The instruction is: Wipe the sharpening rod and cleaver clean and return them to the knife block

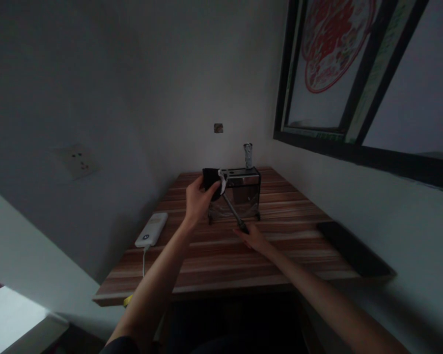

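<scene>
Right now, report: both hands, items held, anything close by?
Left hand: gripping black item with white edge. Right hand: holding rod by dark handle, tip near black item. Dark-framed stand behind.

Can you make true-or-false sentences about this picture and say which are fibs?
1. The left hand holds a black thing with a white edge. True.
2. The right hand is empty. False: it holds a thin grey rod with a dark handle.
3. A white rectangular device lies on the right of the brown striped wooden table. False: it is on the left.
4. A flat black rectangular slab lies on the table's right side. True.
</scene>
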A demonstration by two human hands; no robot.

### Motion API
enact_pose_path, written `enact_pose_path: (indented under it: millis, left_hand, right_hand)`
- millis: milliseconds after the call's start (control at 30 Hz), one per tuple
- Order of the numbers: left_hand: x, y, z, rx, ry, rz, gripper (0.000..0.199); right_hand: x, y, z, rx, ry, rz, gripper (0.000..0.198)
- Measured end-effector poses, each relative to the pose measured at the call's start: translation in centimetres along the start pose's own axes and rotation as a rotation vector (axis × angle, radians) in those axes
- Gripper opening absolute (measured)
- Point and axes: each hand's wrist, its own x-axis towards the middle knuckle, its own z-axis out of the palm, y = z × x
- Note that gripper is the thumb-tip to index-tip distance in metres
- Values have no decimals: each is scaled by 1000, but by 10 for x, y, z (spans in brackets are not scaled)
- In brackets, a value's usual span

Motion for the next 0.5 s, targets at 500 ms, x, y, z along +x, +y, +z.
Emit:
enact_pose_path:
  millis: [500]
  left_hand:
    - [25,4,-9,-30,50,50,26]
  right_hand:
    - [2,5,0,9,-4,-31,41]
